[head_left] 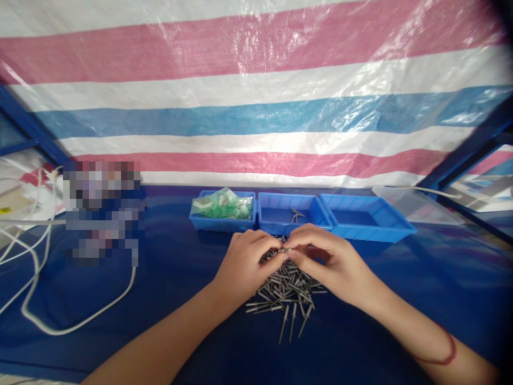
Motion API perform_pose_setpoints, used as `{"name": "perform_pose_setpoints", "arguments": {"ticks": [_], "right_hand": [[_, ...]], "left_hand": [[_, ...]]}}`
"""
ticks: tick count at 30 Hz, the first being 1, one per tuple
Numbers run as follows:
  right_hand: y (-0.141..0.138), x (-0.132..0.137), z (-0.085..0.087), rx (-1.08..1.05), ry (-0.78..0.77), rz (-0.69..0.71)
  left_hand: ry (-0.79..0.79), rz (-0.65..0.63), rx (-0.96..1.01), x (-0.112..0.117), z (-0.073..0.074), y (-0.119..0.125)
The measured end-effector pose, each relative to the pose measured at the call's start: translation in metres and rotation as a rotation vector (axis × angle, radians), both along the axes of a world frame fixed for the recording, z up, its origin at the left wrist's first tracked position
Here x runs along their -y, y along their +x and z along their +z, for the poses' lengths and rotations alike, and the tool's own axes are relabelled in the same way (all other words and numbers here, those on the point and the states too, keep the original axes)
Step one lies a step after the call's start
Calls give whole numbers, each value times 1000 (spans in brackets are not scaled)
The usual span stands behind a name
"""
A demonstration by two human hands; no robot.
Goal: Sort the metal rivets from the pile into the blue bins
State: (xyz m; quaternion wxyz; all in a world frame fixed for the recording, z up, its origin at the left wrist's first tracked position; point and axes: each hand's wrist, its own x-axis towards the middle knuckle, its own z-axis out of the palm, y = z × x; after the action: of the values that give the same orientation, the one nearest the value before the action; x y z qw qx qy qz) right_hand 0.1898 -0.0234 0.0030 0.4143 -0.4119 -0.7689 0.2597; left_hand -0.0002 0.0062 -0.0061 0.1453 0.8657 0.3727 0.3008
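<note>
A rivet point(285, 249) is sitting between the fingertips of both hands, just above the far part of a loose pile point(290, 280) of similar rivets; whether more than one is being held is too small to tell. The left hand point(244, 259) is pinching its left end between thumb and forefinger, and the right hand point(331, 262) is pinching its right end the same way, the fingertips nearly meeting. The pile is lying on the blue tabletop point(168, 299), with three rivets point(293, 322) pointing out side by side along its near edge. Beyond the hands, three blue bins are standing in a row: the left bin point(224, 224) is holding green bags point(226, 205), the middle bin point(274, 208) is holding a few rivets point(296, 215), and the right bin point(372, 234) is sitting slightly askew. A clear sheet point(417, 205) is lying at the far right, behind that bin. White cables point(80, 325) are curling across the left side, near a pixelated patch point(102, 214). A striped tarp point(256, 117) is hanging behind everything, and a red band point(452, 347) is circling the right forearm point(409, 323).
</note>
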Motion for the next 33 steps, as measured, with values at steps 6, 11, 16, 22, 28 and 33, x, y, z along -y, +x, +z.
{"name": "perform_pose_setpoints", "arguments": {"ticks": [6, 11, 16, 22, 28, 33], "right_hand": [[6, -2, 0, 197, 282, -74], [6, -5, -3, 265, 362, -128], [11, -21, -10, 320, 419, -424], [20, -25, -1, 369, 393, -428], [20, -9, 5, 601, 101, -96], [17, -9, 0, 684, 33, -58]], "left_hand": [[22, 62, 52, -1, 3, -2], [25, 72, 78, -1, 4, -1], [-16, 61, 66, -1, 2, 0], [-61, 49, -73, 1, 1, -1], [-67, 57, -87, -1, 0, -1], [-68, 48, -106, -2, 0, 0]]}}
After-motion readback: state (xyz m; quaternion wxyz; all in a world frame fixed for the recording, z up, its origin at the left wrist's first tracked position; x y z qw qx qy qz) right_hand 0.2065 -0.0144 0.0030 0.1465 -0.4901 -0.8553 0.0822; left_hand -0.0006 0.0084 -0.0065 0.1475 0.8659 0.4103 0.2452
